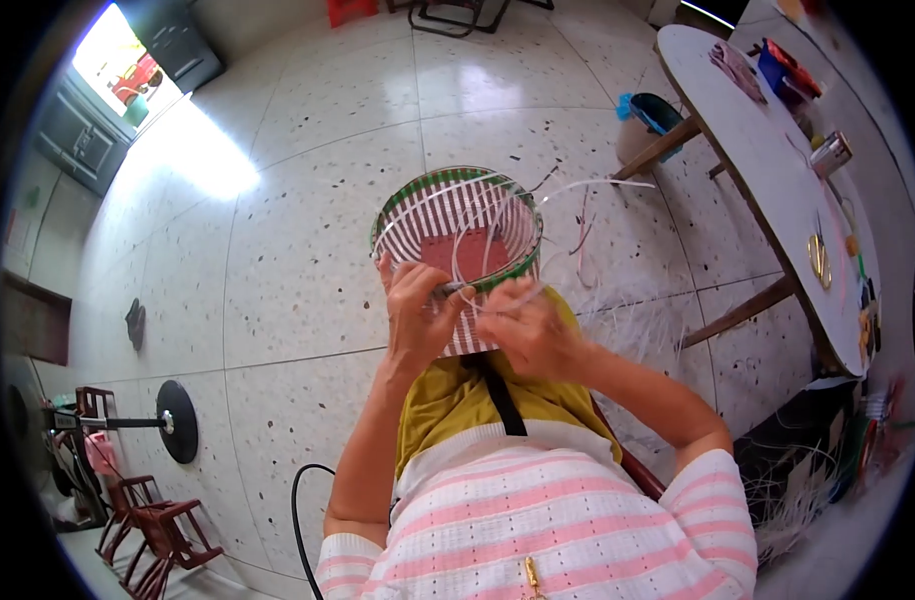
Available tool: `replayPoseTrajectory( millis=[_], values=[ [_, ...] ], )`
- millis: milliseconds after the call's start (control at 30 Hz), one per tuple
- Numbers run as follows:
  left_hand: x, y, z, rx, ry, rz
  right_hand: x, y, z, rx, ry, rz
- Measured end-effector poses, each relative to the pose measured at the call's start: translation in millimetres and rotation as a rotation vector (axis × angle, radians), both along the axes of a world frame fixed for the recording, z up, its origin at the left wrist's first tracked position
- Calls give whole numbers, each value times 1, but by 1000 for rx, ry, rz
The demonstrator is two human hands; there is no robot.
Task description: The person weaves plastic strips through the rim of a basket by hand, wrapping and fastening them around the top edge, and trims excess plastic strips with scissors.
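Observation:
A round woven basket with white and dark red strips and a green-bound rim is in front of my lap, its open top facing me. My left hand is closed on the near rim, with the thumb and fingers pressed together there. A small greyish piece shows by its fingertips, too unclear to name. Close beside it, my right hand is slightly blurred and pinches a white plastic strip at the rim. Loose white strips loop over the basket opening and stick out to the right.
On the right stands a white table with scissors, a can and a cloth on it. A bin stands by its leg. White strip scraps litter the floor. Small wooden chairs and a round black base are at left.

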State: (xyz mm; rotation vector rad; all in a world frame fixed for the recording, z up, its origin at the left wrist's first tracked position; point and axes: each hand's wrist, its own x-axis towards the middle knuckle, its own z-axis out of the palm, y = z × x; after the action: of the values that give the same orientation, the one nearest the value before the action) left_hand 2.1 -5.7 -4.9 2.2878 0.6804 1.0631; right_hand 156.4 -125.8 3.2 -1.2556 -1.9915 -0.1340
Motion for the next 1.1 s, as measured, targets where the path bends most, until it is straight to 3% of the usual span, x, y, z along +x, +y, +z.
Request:
replayPoseTrajectory(
  millis=[100, 233, 300, 433, 500, 567, 633, 667, 767, 900, 1000, 1067, 1100],
  values=[
    [-1, 0, -2, -2, -1, 2, 4, -31, 12, -271, 56, 276],
    [-3, 1, -4, -26, -7, -5, 26, -91, 17, -957, 173, 483],
    [-3, 1, -4, -40, -15, -10, 41, -114, 17, -1320, -56, 452],
    [-2, -2, -1, -10, 0, -1, 60, -125, 10, -1542, 153, 626],
    [-2, -4, -1, -5, 2, 3, 51, -97, 43, -1443, 425, 421],
    [-2, -6, -2, -9, 8, 3, 28, -65, 43, -960, 658, 117],
    [-2, -8, -4, 15, -2, 8, 6, -31, 42, -622, 595, -134],
    [-2, -8, -5, 31, -8, 10, 1, -17, 36, -615, 596, -126],
    [-4, -11, -1, 37, -8, 9, -9, 15, 13, -222, 618, -86],
    [-7, -7, -4, 41, -8, 0, -11, 16, 8, -168, 599, -23],
    [-8, -7, -4, 4, 16, -13, -1, -5, 19, -360, 810, 159],
    [-6, -6, -3, -10, 14, -17, 9, -22, 44, -945, 1529, 617],
    [-5, -6, -3, 1, 5, -16, 5, -22, 45, -878, 1558, 629]
  ],
)
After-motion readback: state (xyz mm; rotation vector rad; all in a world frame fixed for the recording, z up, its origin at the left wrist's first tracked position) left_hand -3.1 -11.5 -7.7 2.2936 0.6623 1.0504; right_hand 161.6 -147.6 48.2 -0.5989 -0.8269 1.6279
